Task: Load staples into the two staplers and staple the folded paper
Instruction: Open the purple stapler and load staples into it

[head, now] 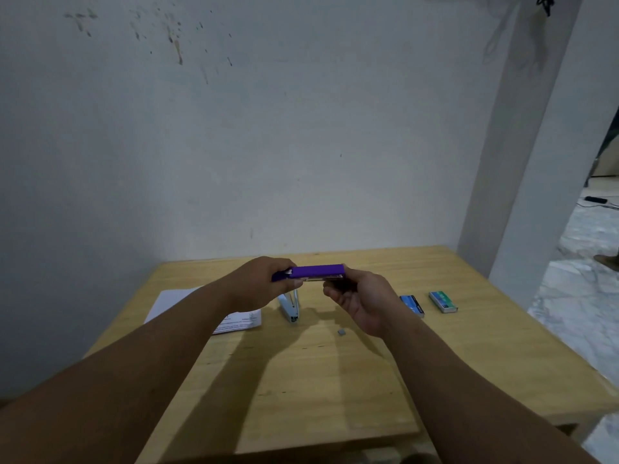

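Purple stapler (313, 273): held level above the wooden worktop (335, 370), between both hands. Left hand (259, 284) curls round its rear end; right hand (363, 301) cups the front end, fingers bent under it. Likely light, rigid, smooth plastic; best gripped by the body's sides.

White stapler (290, 307): lying on worktop, beneath the purple one.

Folded paper (204, 313): flat, left, thin and floppy.

Two staple boxes (412, 304) (442, 301): right, side by side.

Small staple strip (341, 332): loose, brittle; pinch gently.

Your view is dim and soft; light seems to come from the upper right, your forearms shadow the table (335, 380), and wide-angle distortion bends the edges.
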